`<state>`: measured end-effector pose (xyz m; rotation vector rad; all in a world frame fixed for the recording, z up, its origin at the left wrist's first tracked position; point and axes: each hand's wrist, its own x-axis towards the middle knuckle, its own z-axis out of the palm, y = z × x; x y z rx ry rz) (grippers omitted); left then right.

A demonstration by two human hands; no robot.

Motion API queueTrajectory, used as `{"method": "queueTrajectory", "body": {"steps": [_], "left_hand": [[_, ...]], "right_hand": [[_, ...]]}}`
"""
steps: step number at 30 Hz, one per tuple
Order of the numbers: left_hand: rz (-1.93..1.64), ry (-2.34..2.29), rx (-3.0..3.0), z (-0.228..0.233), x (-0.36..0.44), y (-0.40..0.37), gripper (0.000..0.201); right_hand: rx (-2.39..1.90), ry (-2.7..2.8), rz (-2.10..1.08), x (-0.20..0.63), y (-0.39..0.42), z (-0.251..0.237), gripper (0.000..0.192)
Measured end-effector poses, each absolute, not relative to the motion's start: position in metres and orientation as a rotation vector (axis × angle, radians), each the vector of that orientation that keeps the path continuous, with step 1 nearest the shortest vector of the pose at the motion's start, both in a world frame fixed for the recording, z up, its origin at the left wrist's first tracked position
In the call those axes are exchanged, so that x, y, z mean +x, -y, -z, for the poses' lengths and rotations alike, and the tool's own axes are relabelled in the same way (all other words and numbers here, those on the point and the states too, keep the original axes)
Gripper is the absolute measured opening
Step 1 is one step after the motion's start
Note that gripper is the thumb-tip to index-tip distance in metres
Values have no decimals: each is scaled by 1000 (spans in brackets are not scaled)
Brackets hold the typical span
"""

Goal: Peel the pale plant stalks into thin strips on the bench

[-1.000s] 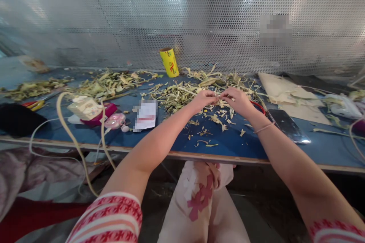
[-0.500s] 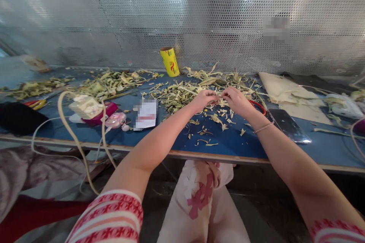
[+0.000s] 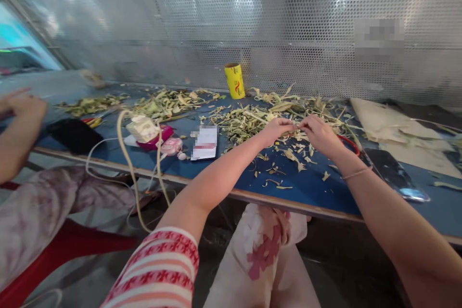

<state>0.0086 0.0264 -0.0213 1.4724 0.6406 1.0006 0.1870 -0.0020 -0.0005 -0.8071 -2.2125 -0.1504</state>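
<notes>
Two forearms extended over near table edge [image 3: 252, 196], converging above blue surface. Left hand [image 3: 276, 130] curled, fingertips pinched shut on one end of thin pale strip [image 3: 298, 126]; right hand [image 3: 319, 134] likewise pinched on other end, thin bracelet at wrist. Strip held just above scattered clippings [image 3: 288, 154], in front of shredded leaf pile [image 3: 249, 118]. Red-handled scissors [image 3: 349, 142] just beside right wrist. Blurred card [image 3: 204, 142] left of left forearm. Yellow roll [image 3: 234, 81] upright beyond, against perforated metal wall [image 3: 216, 19]. Another person's hand [image 3: 21, 106] at far left.
</notes>
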Motion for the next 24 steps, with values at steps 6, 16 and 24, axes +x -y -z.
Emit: {"method": "queueTrajectory", "body": {"steps": [6,16,24], "left_hand": [[-921,-604,1508,21,6,-29,18],[-1006,-880,1913,13,3,-22,19],[-1043,-936,2173,14,2,-17,14]], "right_hand": [[-829,2188,186,187,1,3,9],[-988,2085,-42,181,-4,12,4],[-1143,2028,-412,184,-4,9,8]]}}
